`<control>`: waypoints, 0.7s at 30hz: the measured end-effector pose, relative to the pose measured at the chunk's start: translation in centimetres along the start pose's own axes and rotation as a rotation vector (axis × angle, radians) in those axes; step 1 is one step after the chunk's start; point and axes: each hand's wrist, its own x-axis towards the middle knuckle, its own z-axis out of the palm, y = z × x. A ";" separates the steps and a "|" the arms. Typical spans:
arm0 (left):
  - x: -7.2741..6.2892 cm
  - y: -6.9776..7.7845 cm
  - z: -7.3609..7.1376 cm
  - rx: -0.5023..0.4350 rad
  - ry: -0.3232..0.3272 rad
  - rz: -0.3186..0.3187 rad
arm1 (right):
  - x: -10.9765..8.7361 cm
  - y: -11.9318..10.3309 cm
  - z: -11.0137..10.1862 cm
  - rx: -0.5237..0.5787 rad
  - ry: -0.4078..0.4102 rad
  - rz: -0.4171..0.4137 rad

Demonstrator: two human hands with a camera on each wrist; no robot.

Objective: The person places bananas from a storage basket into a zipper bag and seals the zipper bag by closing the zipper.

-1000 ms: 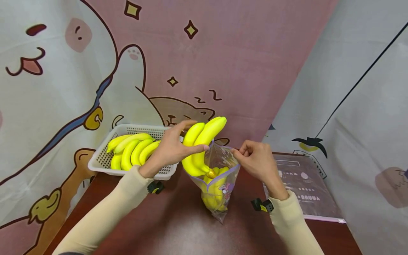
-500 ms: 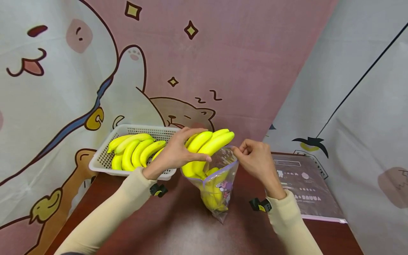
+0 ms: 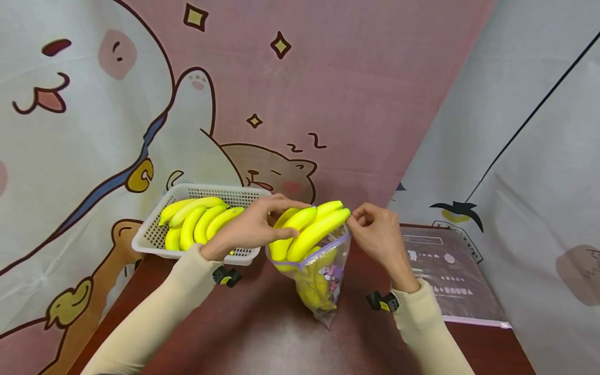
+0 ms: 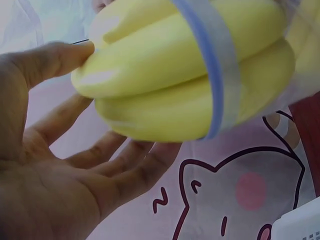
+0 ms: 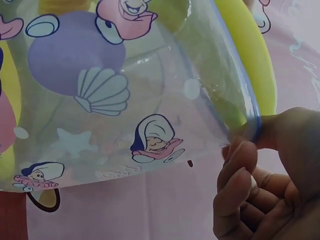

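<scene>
My left hand [image 3: 250, 221] holds a bunch of yellow bananas [image 3: 313, 229], thumb on the near side and fingers behind. The bunch sits partway into the mouth of a clear plastic bag [image 3: 325, 250] with a purple rim, its tips sticking out above. In the left wrist view, the thumb [image 4: 65, 57] touches a banana near its end, and the rim crosses the bunch. More bananas fill the bag lower down. My right hand [image 3: 378, 234] pinches the bag's right edge between thumb and forefinger. Cartoon prints cover the bag wall [image 5: 165, 85] in the right wrist view.
At the left, a white perforated basket [image 3: 137, 244] holds several more bananas [image 3: 201, 224]. A flat printed plastic pouch [image 3: 450, 276] with a pink edge lies at the right of the dark red table [image 3: 262, 333]. Printed cloth [image 3: 356, 94] hangs behind.
The left hand has lowered the banana bunch and tilted it rightward, so more of it sits inside the bag's mouth. The right hand stays at the bag's edge.
</scene>
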 end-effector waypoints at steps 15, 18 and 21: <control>0.7 -0.6 -0.6 0.018 -0.088 0.031 | -0.1 0.0 -0.1 0.148 -0.085 0.131; 0.7 -0.3 -0.6 0.031 -0.102 0.006 | -0.1 0.0 0.0 0.166 -0.097 0.160; 0.6 -0.1 -0.6 0.048 -0.125 -0.007 | -0.1 -0.1 0.1 0.166 -0.086 0.175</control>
